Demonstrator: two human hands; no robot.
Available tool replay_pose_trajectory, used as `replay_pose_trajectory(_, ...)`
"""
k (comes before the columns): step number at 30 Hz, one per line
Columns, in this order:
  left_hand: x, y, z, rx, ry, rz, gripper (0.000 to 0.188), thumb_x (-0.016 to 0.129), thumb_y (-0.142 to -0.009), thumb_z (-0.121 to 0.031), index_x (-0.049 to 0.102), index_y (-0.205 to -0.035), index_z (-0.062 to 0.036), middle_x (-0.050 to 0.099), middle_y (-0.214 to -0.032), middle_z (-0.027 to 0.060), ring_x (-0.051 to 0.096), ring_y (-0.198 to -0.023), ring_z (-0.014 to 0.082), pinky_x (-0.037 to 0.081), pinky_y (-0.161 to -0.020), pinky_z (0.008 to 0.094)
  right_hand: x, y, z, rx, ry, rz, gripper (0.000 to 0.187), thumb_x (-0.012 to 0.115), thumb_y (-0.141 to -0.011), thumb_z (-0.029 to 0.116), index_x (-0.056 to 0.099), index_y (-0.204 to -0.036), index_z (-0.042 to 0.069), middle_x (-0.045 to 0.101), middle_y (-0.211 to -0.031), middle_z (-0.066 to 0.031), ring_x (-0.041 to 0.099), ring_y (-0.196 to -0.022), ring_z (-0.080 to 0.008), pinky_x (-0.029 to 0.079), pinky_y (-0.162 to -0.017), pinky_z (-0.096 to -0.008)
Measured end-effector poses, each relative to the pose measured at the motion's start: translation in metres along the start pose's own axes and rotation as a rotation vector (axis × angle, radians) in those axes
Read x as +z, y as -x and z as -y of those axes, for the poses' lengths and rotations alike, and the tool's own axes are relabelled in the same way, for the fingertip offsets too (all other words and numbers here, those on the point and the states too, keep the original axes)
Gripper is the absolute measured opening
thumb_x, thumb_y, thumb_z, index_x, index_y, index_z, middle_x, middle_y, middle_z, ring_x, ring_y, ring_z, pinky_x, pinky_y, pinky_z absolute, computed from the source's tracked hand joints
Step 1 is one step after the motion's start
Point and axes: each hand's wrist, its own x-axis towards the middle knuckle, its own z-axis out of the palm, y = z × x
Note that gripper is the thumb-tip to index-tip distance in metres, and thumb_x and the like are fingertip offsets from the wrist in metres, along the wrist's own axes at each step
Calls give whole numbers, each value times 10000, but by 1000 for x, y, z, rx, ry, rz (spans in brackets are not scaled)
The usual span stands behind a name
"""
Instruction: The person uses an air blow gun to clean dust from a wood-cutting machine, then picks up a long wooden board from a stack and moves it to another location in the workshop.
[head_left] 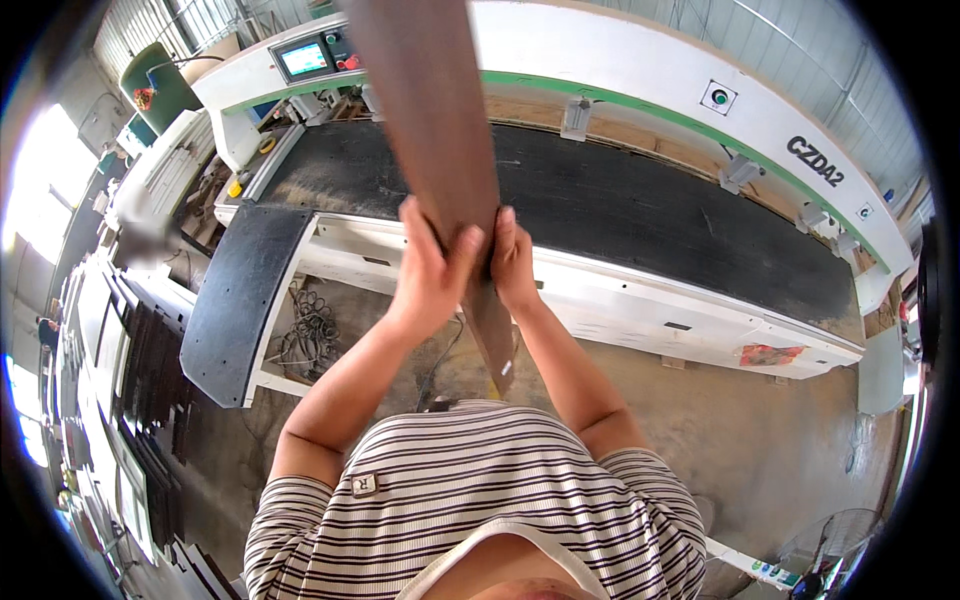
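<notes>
Upright before me stands a long dark brown board (430,110), its top running out of the picture and its lower end tapering down near my waist. My left hand (430,275) is closed on its left side, the thumb lying across the front face. On the opposite edge, my right hand (514,262) grips the board at about the same height. Part of the fingers of both hands is hidden behind the board. Beyond it lies the black bed (640,210) of a long white machine, apart from my hands.
The machine's white beam (620,45) with a green stripe spans the back, carrying a control screen (303,58). A black side table (245,290) juts toward me at left. Coiled cable (313,330) lies beneath. Stacked panels (120,370) line the far left; a fan (835,545) stands lower right.
</notes>
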Motion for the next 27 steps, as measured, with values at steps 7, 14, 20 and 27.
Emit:
replay_pose_trajectory(7,46,110,126,146,-397,494,835,724,-737,-189,233,-1379,18,335,-1368,225,370,-1244,371,323,-1065,433,-74,-28,48,33,-450,84,528,365,-951,558,567,-871,77,559,-703,-48,564,-602,-162,475,-553,-299)
replay_pose_trajectory(14,38,162,166,-38,-470,633,779,666,-768,-196,252,-1407,-30,280,-1426,179,308,-1302,356,283,-1086,442,-137,-30,140,-181,-785,206,403,498,-883,487,472,-815,90,456,-692,-30,405,-595,-127,359,-575,-250)
replay_pose_trajectory(20,45,128,162,203,-598,330,565,570,-800,-63,407,-1339,-29,427,-1364,182,431,-1246,320,372,-1028,440,-247,-41,165,-135,-907,261,219,408,-934,210,466,-753,102,472,-638,1,436,-569,-126,373,-600,-266)
replay_pose_trajectory(27,23,77,99,513,-708,179,513,547,-804,-65,458,-1308,-33,465,-1345,219,443,-1270,347,343,-1064,489,-327,-32,162,-215,-1110,248,288,356,-934,158,426,-655,149,427,-550,50,428,-516,-66,362,-596,-233)
